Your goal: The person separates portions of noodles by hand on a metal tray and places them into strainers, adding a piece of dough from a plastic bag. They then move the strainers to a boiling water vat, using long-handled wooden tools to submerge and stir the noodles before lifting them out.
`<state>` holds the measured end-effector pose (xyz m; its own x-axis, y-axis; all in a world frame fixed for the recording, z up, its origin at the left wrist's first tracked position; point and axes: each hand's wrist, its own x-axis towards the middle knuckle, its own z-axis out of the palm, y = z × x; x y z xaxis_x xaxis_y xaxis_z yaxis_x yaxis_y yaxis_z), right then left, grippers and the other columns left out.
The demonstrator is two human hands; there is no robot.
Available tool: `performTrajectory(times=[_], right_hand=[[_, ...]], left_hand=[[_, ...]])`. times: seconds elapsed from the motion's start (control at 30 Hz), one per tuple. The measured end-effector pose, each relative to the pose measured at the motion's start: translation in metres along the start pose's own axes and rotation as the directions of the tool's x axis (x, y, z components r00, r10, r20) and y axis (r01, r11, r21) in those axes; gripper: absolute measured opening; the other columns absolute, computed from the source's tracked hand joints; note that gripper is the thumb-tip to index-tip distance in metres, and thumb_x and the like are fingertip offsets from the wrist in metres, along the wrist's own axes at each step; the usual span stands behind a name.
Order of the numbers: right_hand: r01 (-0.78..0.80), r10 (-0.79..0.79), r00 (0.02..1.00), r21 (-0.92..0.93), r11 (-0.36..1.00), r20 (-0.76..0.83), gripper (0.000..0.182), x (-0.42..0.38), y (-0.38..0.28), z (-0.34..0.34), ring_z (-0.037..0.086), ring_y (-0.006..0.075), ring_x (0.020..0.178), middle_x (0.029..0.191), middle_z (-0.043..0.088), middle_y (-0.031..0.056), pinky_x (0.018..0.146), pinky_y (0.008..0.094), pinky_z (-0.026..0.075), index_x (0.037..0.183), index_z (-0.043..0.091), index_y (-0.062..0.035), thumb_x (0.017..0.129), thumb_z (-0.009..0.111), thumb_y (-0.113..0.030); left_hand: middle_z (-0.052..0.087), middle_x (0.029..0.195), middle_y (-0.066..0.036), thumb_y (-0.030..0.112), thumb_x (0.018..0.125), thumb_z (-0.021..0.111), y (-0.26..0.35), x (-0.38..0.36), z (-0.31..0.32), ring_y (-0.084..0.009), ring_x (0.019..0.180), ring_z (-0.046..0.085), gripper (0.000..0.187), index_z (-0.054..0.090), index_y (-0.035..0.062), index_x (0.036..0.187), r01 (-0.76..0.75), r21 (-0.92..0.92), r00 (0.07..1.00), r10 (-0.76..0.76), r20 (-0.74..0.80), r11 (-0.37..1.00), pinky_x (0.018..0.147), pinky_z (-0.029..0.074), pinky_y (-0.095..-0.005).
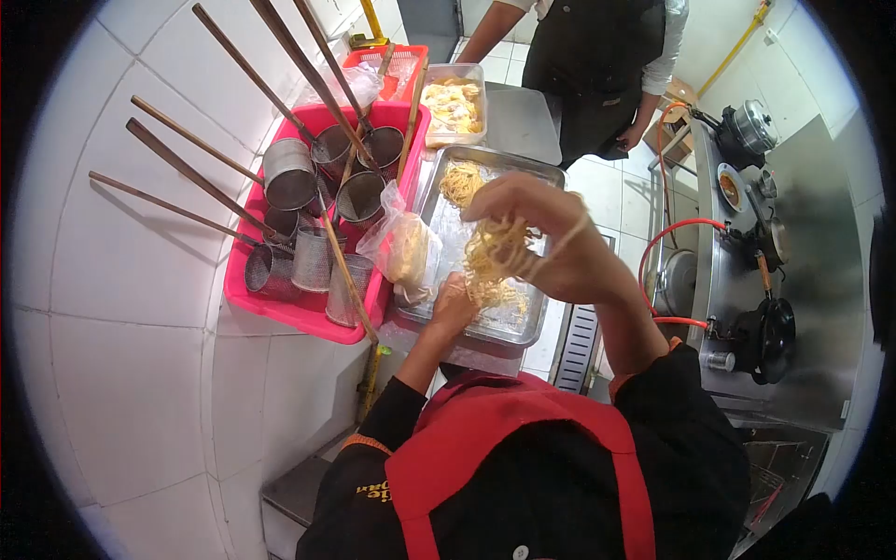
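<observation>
My right hand is raised over a metal tray, its fingers closed on a tangle of yellow noodles that hangs down from it. Lower and to the left, my left hand is at the tray's near left part, just below the hanging noodles; its fingers are partly hidden behind them. A round noodle bundle lies at the far end of the tray. Loose noodle bits are scattered near its right side. Beside the tray's left edge sits a clear plastic bag with yellowish contents.
A pink basket at left holds several long-handled mesh strainers. Behind the tray stands a plastic container of yellowish food. Another person in a dark apron stands beyond. At right is a steel stove counter with pots and pans.
</observation>
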<state>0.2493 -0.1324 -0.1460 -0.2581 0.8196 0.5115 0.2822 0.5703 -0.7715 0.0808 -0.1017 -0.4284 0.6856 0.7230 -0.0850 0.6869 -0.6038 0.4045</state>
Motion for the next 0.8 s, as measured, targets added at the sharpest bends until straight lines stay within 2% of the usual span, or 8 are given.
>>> performTrajectory(times=[0.07, 0.13, 0.23, 0.4, 0.57, 0.63, 0.67, 0.8], right_hand=[[-0.022, 0.021, 0.999, 0.015, 1.000, 0.039, 0.042, -0.007, 0.009, 0.003, 0.055, 0.0229, 0.093, 0.096, 0.056, 0.0081, 0.081, 0.0318, 0.041, 0.102, 0.051, -0.0046, 0.064, 0.069, -0.006], [-0.054, 0.079, 0.976, -0.129, 0.990, 0.202, 0.051, -0.020, 0.038, 0.007, 0.052, 0.0282, 0.099, 0.104, 0.053, 0.0117, 0.084, 0.0352, 0.040, 0.111, 0.046, -0.0055, 0.065, 0.068, -0.006], [-0.369, 0.452, 0.794, -0.269, 0.890, 0.406, 0.054, -0.042, 0.084, 0.011, 0.048, 0.0337, 0.103, 0.114, 0.047, 0.0157, 0.085, 0.0351, 0.041, 0.115, 0.044, -0.0053, 0.065, 0.065, -0.004], [-0.421, 0.485, 0.860, -0.313, 0.851, 0.161, 0.060, -0.073, 0.112, 0.029, 0.045, 0.0323, 0.108, 0.118, 0.044, 0.0161, 0.088, 0.0369, 0.040, 0.118, 0.043, -0.0068, 0.062, 0.066, -0.008], [-0.387, 0.685, 0.655, -0.637, 0.667, 0.319, 0.047, -0.113, 0.175, 0.064, 0.046, 0.0333, 0.102, 0.114, 0.047, 0.0144, 0.084, 0.0387, 0.042, 0.109, 0.051, -0.0104, 0.063, 0.063, -0.015], [-0.368, 0.641, 0.717, -0.633, 0.681, 0.273, 0.035, -0.126, 0.192, 0.077, 0.051, 0.0287, 0.094, 0.104, 0.053, 0.0128, 0.078, 0.0369, 0.044, 0.100, 0.054, -0.0094, 0.066, 0.062, -0.014], [-0.355, 0.616, 0.745, -0.630, 0.690, 0.255, 0.029, -0.123, 0.190, 0.078, 0.054, 0.0264, 0.090, 0.098, 0.056, 0.0120, 0.075, 0.0361, 0.045, 0.096, 0.056, -0.0088, 0.067, 0.061, -0.014], [-0.607, 0.602, 0.794, 0.085, 0.790, 0.082, 0.018, -0.103, 0.169, 0.055, 0.053, 0.0136, 0.065, 0.068, 0.055, 0.0069, 0.061, 0.0284, 0.043, 0.080, 0.054, -0.0035, 0.071, 0.062, -0.017]], left_hand=[[0.060, 0.091, -0.010, 0.017, 0.082, 0.044, -0.011, 0.004, 0.003, -0.0235, 0.085, 0.056, 0.022, 0.060, 0.0022, 0.087, 0.015, -0.345, 1.000, -0.016, 0.002, 0.939, 0.074, 0.044, -0.0325], [0.059, 0.093, -0.007, 0.017, 0.086, 0.039, -0.017, 0.008, -0.002, -0.0188, 0.087, 0.056, 0.026, 0.057, 0.0022, 0.096, -0.055, -0.872, 0.998, 0.009, -0.058, 0.487, 0.075, 0.044, -0.0299], [0.055, 0.098, -0.005, 0.018, 0.089, 0.036, 0.025, 0.000, -0.079, -0.0134, 0.091, 0.054, 0.030, 0.048, 0.0017, 0.110, 0.119, -0.967, 0.990, -0.095, 0.100, 0.226, 0.079, 0.043, -0.0280], [0.054, 0.100, -0.010, 0.001, 0.082, 0.042, 0.049, 0.005, -0.134, -0.0164, 0.090, 0.056, 0.030, 0.038, -0.0008, 0.112, -0.053, -0.999, 0.994, -0.096, -0.054, 0.012, 0.080, 0.045, -0.0283], [0.055, 0.098, -0.011, 0.003, 0.084, 0.041, 0.063, -0.004, -0.165, -0.0172, 0.090, 0.056, 0.030, 0.038, -0.0010, 0.113, -0.056, -0.983, 0.998, 0.032, -0.051, 0.177, 0.081, 0.044, -0.0296], [0.055, 0.100, -0.010, 0.004, 0.084, 0.041, 0.064, -0.005, -0.168, -0.0178, 0.089, 0.056, 0.029, 0.040, -0.0007, 0.113, -0.063, -0.941, 0.996, 0.083, -0.037, 0.333, 0.080, 0.044, -0.0300], [0.058, 0.098, -0.015, 0.006, 0.084, 0.043, 0.065, -0.012, -0.179, -0.0232, 0.087, 0.058, 0.028, 0.045, 0.0002, 0.111, -0.011, -0.723, 0.996, 0.067, 0.050, 0.690, 0.076, 0.044, -0.0312], [0.056, 0.091, -0.025, 0.012, 0.079, 0.051, 0.059, -0.040, -0.175, -0.0359, 0.085, 0.056, 0.030, 0.049, 0.0008, 0.107, -0.019, -0.238, 0.990, 0.052, 0.134, 0.971, 0.074, 0.043, -0.0376]])
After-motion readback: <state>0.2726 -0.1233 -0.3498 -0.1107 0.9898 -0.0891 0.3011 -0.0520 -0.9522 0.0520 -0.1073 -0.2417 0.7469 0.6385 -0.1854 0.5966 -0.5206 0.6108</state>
